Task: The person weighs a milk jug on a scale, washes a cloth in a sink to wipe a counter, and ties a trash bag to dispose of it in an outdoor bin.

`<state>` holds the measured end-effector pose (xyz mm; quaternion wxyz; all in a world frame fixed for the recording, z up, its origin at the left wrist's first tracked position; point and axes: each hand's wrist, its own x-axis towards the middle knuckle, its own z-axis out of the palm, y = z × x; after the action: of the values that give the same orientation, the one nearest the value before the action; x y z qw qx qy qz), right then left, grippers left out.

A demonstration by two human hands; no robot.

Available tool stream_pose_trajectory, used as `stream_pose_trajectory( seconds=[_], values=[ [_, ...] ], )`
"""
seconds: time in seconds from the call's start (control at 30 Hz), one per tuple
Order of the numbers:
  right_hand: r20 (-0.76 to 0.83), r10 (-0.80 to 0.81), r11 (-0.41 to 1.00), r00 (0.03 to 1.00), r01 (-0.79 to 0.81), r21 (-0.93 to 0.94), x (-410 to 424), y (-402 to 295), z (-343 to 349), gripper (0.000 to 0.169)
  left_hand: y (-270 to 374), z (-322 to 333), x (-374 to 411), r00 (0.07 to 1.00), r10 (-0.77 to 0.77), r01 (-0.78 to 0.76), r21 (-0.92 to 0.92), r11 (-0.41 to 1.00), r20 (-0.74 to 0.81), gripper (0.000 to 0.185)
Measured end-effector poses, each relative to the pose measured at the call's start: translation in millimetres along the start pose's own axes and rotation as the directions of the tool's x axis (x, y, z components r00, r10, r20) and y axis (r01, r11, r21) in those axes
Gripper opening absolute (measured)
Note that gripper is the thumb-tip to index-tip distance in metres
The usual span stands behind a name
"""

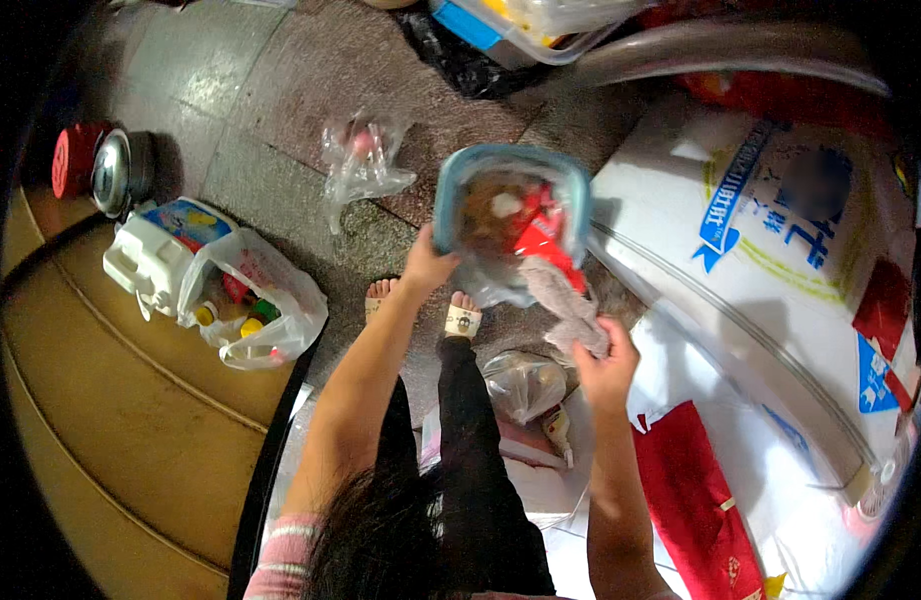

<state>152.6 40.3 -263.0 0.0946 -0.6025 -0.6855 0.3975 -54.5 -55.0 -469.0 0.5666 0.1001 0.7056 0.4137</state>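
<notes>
My left hand [428, 262] grips the near left rim of a blue plastic bin [448, 161], held above the floor. A clear plastic liner hangs over the bin's near edge. Inside lie brownish refuse, a whitish lump and red wrappers [541, 234]. In my right hand [609, 358], a crumpled greyish-pink cloth [556, 292] is pinched between thumb and fingers. The cloth reaches up to the bin's near right edge, against the red wrapper there.
A clear bag [367, 161] lies on the stone floor [310, 60]. At left are a white plastic jug [149, 262], a bag of bottles [303, 296] and a metal pot [114, 174]. A white chest freezer [655, 202] stands right; a filled bag [524, 386] sits near my legs.
</notes>
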Motion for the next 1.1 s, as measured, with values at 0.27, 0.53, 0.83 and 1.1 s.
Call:
stream_pose_trajectory(
  seconds=[0.27,0.53,0.83,1.1],
  values=[
    [-0.170,-0.075,0.992,0.983,0.055,-0.116,34,7,2,0.028,89,36,56,0.994,0.037,-0.074,0.369,0.927,0.106,0.069],
    [-0.305,-0.038,0.935,0.951,-0.074,-0.346,56,-2,-9,0.033,-14,-67,58,0.706,-0.280,0.343,-0.031,0.939,-0.650,0.079],
    [-0.370,-0.051,0.981,0.928,-0.023,-0.193,40,25,-35,0.034,12,-107,159,0.609,-0.215,0.628,0.298,0.719,-0.764,0.115],
    [-0.232,0.195,0.980,0.953,-0.199,0.006,56,2,-27,0.035,-90,-197,229,0.869,-0.229,0.206,-0.099,0.973,-0.439,0.052]
  ],
)
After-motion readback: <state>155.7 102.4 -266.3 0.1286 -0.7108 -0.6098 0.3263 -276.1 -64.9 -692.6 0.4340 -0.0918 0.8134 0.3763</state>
